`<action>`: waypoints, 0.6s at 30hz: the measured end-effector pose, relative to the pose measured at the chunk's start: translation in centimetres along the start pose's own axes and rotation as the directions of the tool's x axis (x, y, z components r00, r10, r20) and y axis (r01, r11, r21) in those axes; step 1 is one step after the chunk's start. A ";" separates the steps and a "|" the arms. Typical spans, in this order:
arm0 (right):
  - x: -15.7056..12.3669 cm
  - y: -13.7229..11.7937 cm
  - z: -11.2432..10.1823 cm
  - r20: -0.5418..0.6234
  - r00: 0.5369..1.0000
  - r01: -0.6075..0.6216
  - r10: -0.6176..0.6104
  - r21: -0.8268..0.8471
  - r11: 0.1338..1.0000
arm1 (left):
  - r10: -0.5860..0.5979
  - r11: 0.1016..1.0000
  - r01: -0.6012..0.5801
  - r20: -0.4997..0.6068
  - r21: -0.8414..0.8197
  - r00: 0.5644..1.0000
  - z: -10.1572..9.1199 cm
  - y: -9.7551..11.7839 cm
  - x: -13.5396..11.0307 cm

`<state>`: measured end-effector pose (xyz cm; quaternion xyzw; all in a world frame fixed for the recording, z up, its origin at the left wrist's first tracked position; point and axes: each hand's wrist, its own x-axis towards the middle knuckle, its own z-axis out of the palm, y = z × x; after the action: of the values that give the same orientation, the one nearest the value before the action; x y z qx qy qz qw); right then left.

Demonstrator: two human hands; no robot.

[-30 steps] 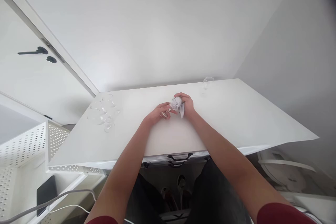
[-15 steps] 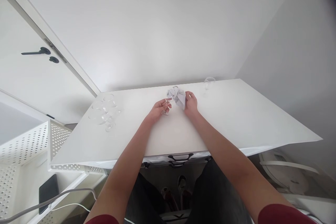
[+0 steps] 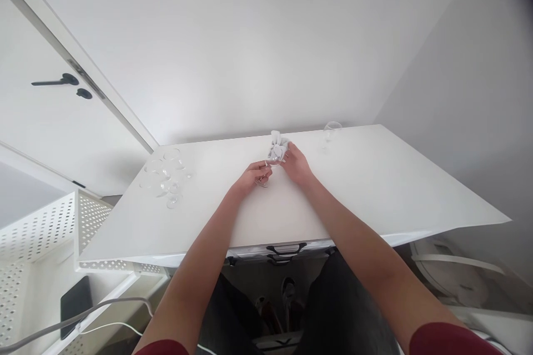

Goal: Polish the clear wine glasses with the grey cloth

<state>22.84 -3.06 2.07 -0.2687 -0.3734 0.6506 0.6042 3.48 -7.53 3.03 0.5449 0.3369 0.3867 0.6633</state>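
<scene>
My left hand [image 3: 252, 174] is closed round the stem and foot of a clear wine glass [image 3: 268, 163], held upright above the white table [image 3: 375, 188]. A pale grey cloth [image 3: 277, 148] is bunched in and over the bowl of the glass. My right hand [image 3: 296, 165] pinches that cloth from the right side. Both hands meet at the middle of the table, towards its far edge.
Several clear glasses [image 3: 164, 177] stand clustered at the table's far left. One more wine glass [image 3: 330, 131] stands at the far right near the wall. A white perforated shelf [image 3: 50, 227] and a black phone [image 3: 75, 302] with cables lie at lower left. Drawer handles [image 3: 286, 248] show under the table's front edge.
The glass has been turned from lying tilted to upright. The cloth, which hung loose beside the bowl, is now pushed up into it. Both hands drew closer together.
</scene>
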 end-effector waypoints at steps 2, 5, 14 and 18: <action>0.4 0.1 -0.6 -0.140 0.982 0.128 -0.127 -0.006 0.992 | -0.003 1.000 0.003 -0.004 0.009 1.000 0.0 0.1 -0.1; 0.9 0.0 -1.6 -0.326 0.903 0.282 -0.278 -0.035 0.959 | 0.020 1.000 -0.020 0.009 -0.003 1.000 0.0 0.3 -0.3; 0.3 -0.2 -0.9 -0.143 0.984 0.118 -0.108 0.063 0.991 | 0.130 0.984 -0.141 -0.098 -0.111 0.987 -0.6 0.3 -0.1; -0.6 -0.5 0.5 -0.017 1.000 -0.002 0.002 -0.003 1.000 | 0.131 0.990 -0.139 -0.208 -0.026 0.969 -0.5 -0.5 0.6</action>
<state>22.85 -3.77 2.69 -0.2754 -0.3688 0.6482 0.6066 3.35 -6.84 2.43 0.5099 0.3581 0.4920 0.6080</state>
